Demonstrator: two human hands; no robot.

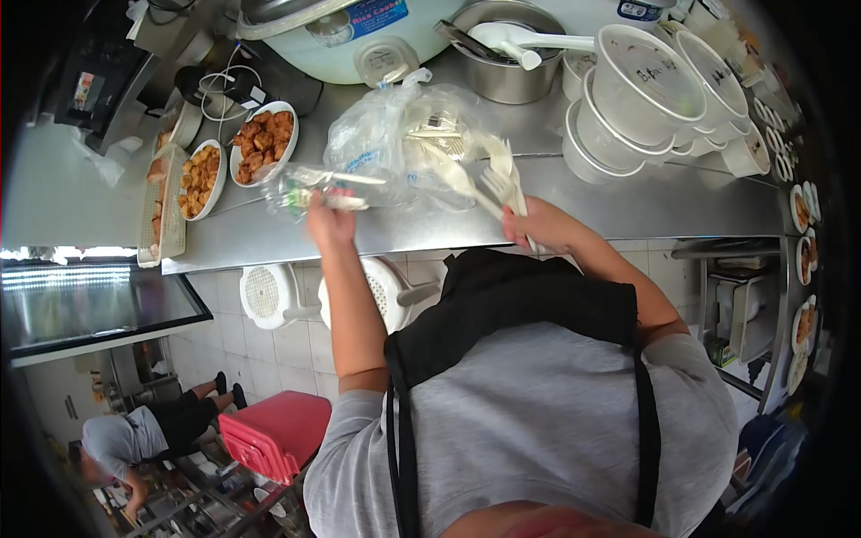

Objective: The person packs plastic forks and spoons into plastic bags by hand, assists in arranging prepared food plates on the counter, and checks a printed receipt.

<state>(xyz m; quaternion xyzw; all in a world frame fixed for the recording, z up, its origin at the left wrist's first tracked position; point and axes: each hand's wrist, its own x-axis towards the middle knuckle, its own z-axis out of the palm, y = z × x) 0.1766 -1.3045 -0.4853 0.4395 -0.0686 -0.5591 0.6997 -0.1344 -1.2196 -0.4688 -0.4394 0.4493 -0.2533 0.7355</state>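
My right hand (542,224) is closed around the handles of several off-white plastic forks and spoons (502,179), their heads pointing away from me. A clear plastic wrapper (291,190) with green and red print is in my left hand (332,226), which is slightly blurred and closed on it. Pale cutlery handles show in or beside that wrapper. Between my hands a translucent plastic bag (368,134) lies bunched on the steel counter (574,211), and more pale cutlery (439,139) shows in its open right part.
Two oval dishes of fried pieces (265,143) and a long basket (161,211) sit at left. Behind stand a rice cooker (386,63) and a steel pot (507,81). Stacked white tubs (619,117) are at right. Stools (269,296) are below; another person (134,444) bends at lower left.
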